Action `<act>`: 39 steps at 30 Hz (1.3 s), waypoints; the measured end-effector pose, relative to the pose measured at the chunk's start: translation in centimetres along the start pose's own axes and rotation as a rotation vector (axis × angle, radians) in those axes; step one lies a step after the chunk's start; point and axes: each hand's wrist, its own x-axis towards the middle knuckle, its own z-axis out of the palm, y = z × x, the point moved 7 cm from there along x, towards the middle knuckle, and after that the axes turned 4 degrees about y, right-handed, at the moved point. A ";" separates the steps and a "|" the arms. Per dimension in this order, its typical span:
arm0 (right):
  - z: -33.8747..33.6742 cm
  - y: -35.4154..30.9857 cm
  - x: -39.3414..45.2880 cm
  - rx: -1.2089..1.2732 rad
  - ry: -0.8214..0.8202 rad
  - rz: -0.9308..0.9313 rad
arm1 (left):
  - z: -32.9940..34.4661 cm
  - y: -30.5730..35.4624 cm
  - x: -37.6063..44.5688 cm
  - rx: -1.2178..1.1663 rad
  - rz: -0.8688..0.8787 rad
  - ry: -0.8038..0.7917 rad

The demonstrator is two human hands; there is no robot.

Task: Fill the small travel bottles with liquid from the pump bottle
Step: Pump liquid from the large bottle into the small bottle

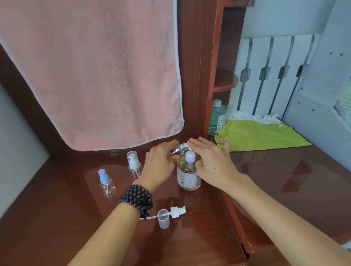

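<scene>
The pump bottle (189, 174), holding amber liquid, stands upright on the wooden table (73, 231). My right hand (212, 161) lies over its white pump head with the fingers stretched flat. My left hand (161, 162) pinches a small clear travel bottle (181, 148), tilted with its threaded neck at the pump nozzle. The bottle's body is mostly hidden by my fingers. A detached white pump top (176, 212) with its tube and a clear cap (163, 218) lie near the table's front. A blue-topped spray bottle (107, 185) and a white-topped travel bottle (133, 164) stand to the left.
A pink towel (105, 71) hangs behind the table. To the right lie a green cloth (261, 135) and crumpled white tissue (258, 117), beside a tall bottle of green liquid (218, 118) by the shelf post. A black bead bracelet (136, 199) circles my left wrist.
</scene>
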 end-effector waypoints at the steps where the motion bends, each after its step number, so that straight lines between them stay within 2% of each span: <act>1: 0.1 0.0 -0.1 -0.001 -0.001 0.001 | 0.0 -0.1 0.0 -0.004 -0.003 -0.003; 13: 1.5 0.3 -0.7 -0.004 0.021 0.011 | 1.2 -1.2 -0.8 -0.010 -0.057 -0.024; 39: 1.1 0.3 -0.4 0.007 0.049 -0.031 | 1.2 -1.2 -0.4 -0.002 -0.049 -0.067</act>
